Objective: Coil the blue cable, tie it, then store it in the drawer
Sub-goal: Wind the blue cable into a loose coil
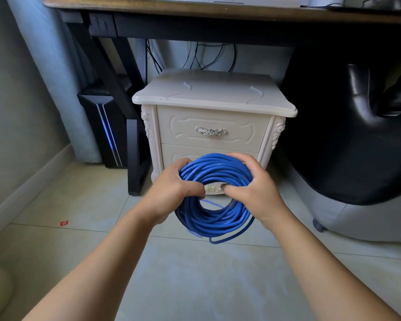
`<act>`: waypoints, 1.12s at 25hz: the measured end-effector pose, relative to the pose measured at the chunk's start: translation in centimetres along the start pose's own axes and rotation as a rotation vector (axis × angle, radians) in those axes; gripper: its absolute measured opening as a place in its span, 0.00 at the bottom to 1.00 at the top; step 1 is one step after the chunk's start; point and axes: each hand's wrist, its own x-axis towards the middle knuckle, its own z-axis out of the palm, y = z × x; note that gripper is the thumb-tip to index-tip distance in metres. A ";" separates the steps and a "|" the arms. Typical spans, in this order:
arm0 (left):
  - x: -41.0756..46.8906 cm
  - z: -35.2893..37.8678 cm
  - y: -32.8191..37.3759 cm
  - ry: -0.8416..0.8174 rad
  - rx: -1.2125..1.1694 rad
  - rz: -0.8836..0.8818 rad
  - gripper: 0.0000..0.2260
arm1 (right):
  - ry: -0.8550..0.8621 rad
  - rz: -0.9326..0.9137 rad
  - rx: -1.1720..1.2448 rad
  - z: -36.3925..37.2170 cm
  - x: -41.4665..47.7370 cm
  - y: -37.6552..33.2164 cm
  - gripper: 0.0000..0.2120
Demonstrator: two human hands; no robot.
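holding the blue cable (214,195) coiled before the closed drawer (212,129), my left hand (175,189) and right hand (252,185) grip opposite sides; springy loops likely loosen, so keep opposite-side grips.

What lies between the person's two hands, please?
The coiled blue cable, gripped by the left hand and right hand, as the head view shows.

Two hands (174,191) (255,191), one blue cable (215,216), one cabinet (213,93), two drawers (183,128) (190,152), one desk (195,9)
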 end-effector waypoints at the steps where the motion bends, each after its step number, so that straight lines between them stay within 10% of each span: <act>1: 0.0 0.2 0.1 0.022 -0.045 0.002 0.20 | 0.024 0.007 0.043 0.1 0.0 0.1 0.27; 14: -0.3 2.4 0.0 0.203 -0.572 -0.028 0.04 | 0.181 0.305 0.626 4.0 -1.2 1.7 0.18; 20: -0.1 1.1 -0.1 -0.060 -0.382 -0.112 0.20 | 0.255 0.366 0.527 1.8 0.0 1.3 0.18; 28: -0.1 -0.8 0.4 -0.108 0.096 0.070 0.28 | -0.100 0.038 -0.116 0.1 -0.1 -0.5 0.32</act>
